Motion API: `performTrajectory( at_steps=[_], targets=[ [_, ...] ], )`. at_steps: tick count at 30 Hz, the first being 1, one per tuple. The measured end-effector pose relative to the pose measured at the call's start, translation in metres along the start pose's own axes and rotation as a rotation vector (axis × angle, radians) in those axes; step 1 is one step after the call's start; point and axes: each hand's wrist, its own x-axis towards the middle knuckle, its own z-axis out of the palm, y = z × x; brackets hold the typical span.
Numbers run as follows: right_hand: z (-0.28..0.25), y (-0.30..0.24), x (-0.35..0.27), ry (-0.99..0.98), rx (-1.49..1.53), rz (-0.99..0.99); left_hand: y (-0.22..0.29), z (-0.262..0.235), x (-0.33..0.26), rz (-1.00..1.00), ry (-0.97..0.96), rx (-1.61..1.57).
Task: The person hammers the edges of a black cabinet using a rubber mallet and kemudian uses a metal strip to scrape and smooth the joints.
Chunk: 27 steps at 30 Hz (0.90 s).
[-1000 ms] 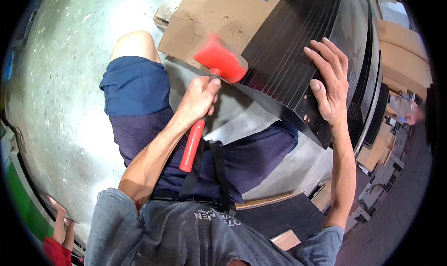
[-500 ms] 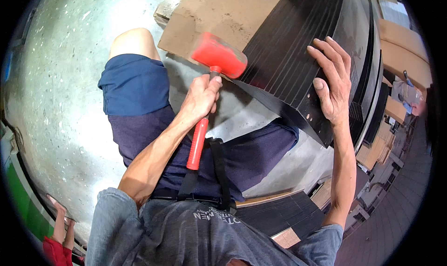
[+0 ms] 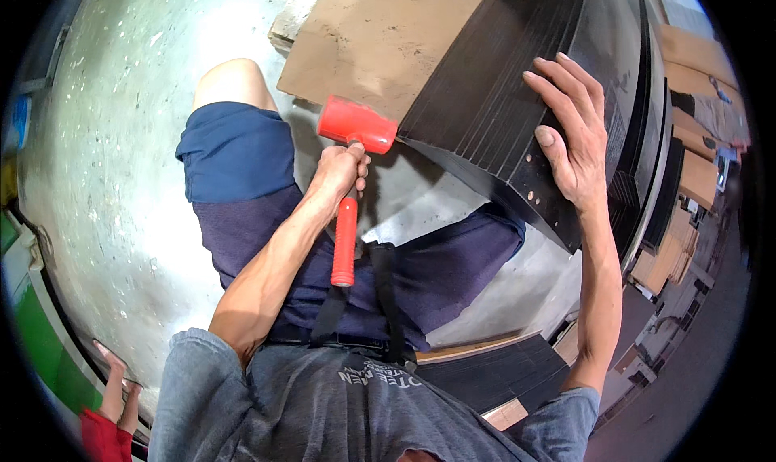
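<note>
Gripping red mallet in L hand, wrapping fingers snugly round shaft just below head. Hanging above floor in front of body, ending just beside near L corner of black board stack; not showing whether touching or apart. Prob. carrying most wt. in head, so feeling nose-heavy if taken farther down. Looking stiff & tough, prob. not damaging easily. Offering best non-slip hold at ribbed grip, pointing toward waist; prob. giving more control but less swing from current high hold.

Next out, resting R hand on stack near its small round holes, spreading fingers wide, gripping nothing. Looking rigid & prob. heavy as a bundle, maybe sliding board on board given smooth faces, poss. chipping at corners. Calling for flat palm across several edges, not pinching one.

Farther out, lying flat along stack's L side: brown cardboard.
</note>
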Motion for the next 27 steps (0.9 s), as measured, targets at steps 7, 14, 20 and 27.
performTrajectory(
  at_steps=[7, 14, 20, 27],
  targets=[
    [0.003, 0.0, 0.002, 0.008, -0.009, -0.014, -0.002, 0.004, 0.005, 0.02, 0.027, -0.024],
    [0.0, 0.0, 0.0, 0.012, 0.012, -0.02, 0.004, 0.002, 0.002, -0.068, -0.033, -0.064],
    [-0.002, -0.003, 0.001, 0.031, 0.018, -0.013, 0.007, -0.006, -0.027, 0.105, 0.038, -0.012],
    [-0.003, -0.005, 0.001, 0.06, 0.02, -0.01, 0.028, 0.001, -0.076, 0.386, -0.132, 0.178]
  ],
)
